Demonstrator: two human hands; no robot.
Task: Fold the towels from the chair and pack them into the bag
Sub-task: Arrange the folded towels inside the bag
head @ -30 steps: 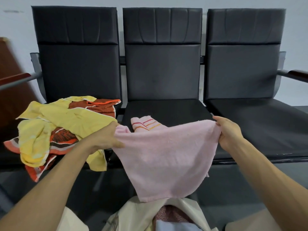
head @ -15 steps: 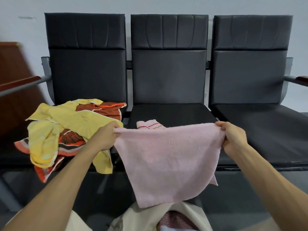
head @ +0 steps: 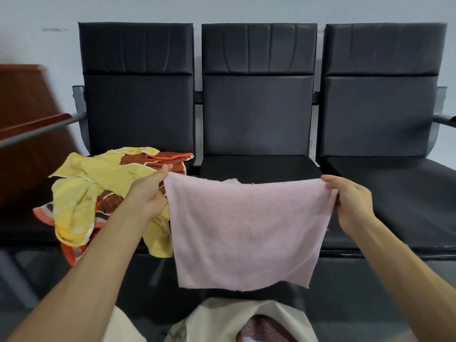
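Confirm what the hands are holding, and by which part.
One pink towel, held by both hands: the left hand pinches its top left corner, the right hand its top right corner. It hangs spread between them.

The pink towel, earlier drooping to a slanted point, now hangs flat and nearly square, its top edge pulled straight.

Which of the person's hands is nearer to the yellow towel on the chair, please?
Left. The left hand pinches one corner of the pink towel right over the yellow towel; the right hand holds the opposite corner, on the pink towel's far side.
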